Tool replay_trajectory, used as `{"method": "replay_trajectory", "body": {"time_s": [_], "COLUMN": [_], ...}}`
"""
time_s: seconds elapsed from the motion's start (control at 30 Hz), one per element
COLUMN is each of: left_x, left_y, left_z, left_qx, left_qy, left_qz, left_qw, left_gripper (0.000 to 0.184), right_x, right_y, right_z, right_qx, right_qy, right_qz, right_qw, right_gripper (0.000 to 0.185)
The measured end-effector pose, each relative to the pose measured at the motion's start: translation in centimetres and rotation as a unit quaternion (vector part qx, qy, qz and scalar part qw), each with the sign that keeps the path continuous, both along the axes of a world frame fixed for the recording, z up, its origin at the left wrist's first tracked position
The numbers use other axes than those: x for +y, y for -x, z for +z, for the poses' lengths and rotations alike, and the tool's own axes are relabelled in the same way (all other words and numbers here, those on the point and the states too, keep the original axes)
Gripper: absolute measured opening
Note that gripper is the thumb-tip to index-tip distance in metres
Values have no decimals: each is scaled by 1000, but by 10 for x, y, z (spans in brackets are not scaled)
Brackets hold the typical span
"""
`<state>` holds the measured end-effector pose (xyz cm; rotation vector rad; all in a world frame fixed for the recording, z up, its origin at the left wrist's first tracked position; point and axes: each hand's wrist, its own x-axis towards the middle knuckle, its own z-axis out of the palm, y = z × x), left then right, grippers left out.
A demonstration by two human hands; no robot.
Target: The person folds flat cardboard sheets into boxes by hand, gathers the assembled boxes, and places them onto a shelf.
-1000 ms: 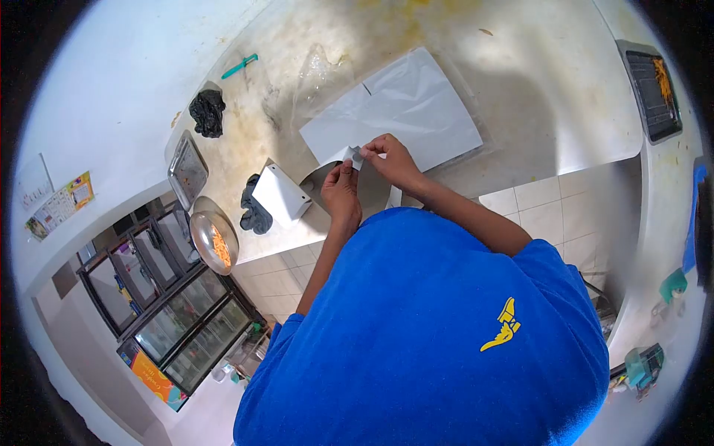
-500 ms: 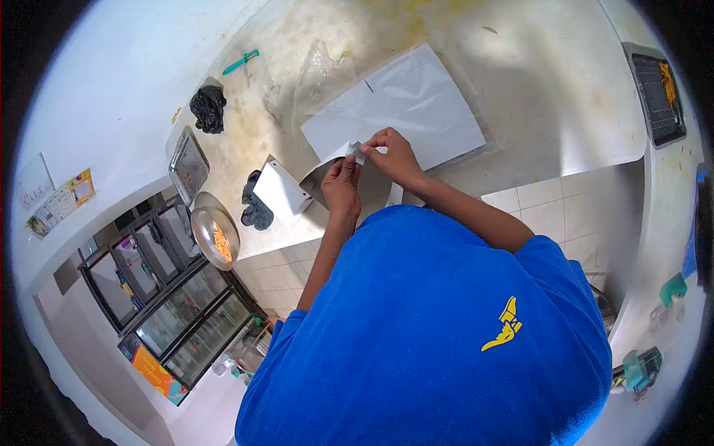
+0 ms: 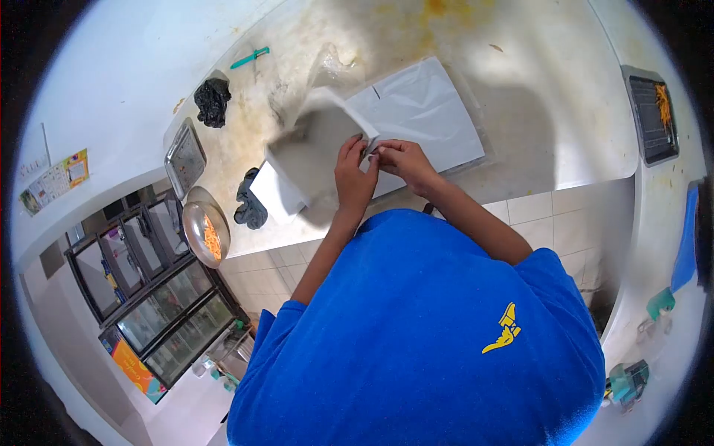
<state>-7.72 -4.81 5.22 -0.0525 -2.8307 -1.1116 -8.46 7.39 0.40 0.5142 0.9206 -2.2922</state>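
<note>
A grey-and-white sheet of card point(image 3: 318, 149), partly folded and blurred by motion, is gripped at its right corner by my left hand point(image 3: 355, 175). Close beside it, the fingers of my right hand point(image 3: 407, 163) pinch the same corner. Behind my hands, large white sheets point(image 3: 431, 111) lie flat on clear plastic. At the left, a white folded piece point(image 3: 274, 195) rests on the counter, partly covered by the raised card. A dark crumpled item point(image 3: 251, 201) touches its left side.
On the left are a steel bowl point(image 3: 206, 234) with orange strips, a metal tray point(image 3: 185, 159), a black crumpled bag point(image 3: 213, 102) and a green-handled tool point(image 3: 250, 58). A dark tray point(image 3: 654, 119) with orange strips sits far right.
The card has lifted and swung up and left, now over the white folded piece. Both hands have shifted slightly right, still pinching its corner. The view has moved a little.
</note>
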Motion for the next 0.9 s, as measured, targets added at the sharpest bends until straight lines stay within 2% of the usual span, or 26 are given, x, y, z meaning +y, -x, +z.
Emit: {"method": "replay_trajectory", "body": {"time_s": [0.03,0.1,0.2,0.23,0.27,0.3,0.4,0.43,0.6,0.63,0.73,0.77,0.9], "left_x": [1,-6,-9,-8,-8,-6,-2,-2,-9,-10,-14,-17,-24], "left_y": [1,-2,-12,-18,-22,-25,-32,-34,-44,-44,-50,-51,-59], "left_z": [3,-2,-11,-14,-18,-20,-28,-30,-44,-48,-57,-60,-70], "left_qx": [21,-40,-66,-64,-44,-24,44,69,103,117,64,79,103], "left_qy": [32,3,-3,2,13,24,82,107,137,140,104,91,53], "left_qz": [-26,-49,-96,-113,-117,-124,-148,-155,-184,-189,-211,-219,-247], "left_qw": [999,998,993,992,992,992,985,980,968,965,970,968,962], "left_gripper": [16,17,17,16,16,15,11,10,7,7,14,15,20], "right_x": [4,13,29,35,40,43,46,43,39,38,34,34,33], "right_y": [-2,-9,-21,-28,-34,-39,-39,-38,-42,-42,-54,-56,-63], "right_z": [3,8,6,5,4,7,15,10,-10,-11,-14,-18,-10], "right_qx": [-38,-113,12,177,333,473,574,574,597,601,591,582,581], "right_qy": [1,1,-214,-353,-473,-569,-582,-584,-620,-632,-657,-650,-670], "right_qz": [3,7,113,82,47,9,48,55,98,111,100,105,110], "right_qw": [999,994,970,915,814,673,574,571,499,477,457,477,449], "right_gripper": [23,21,19,22,25,29,35,26,12,11,13,15,15]}}
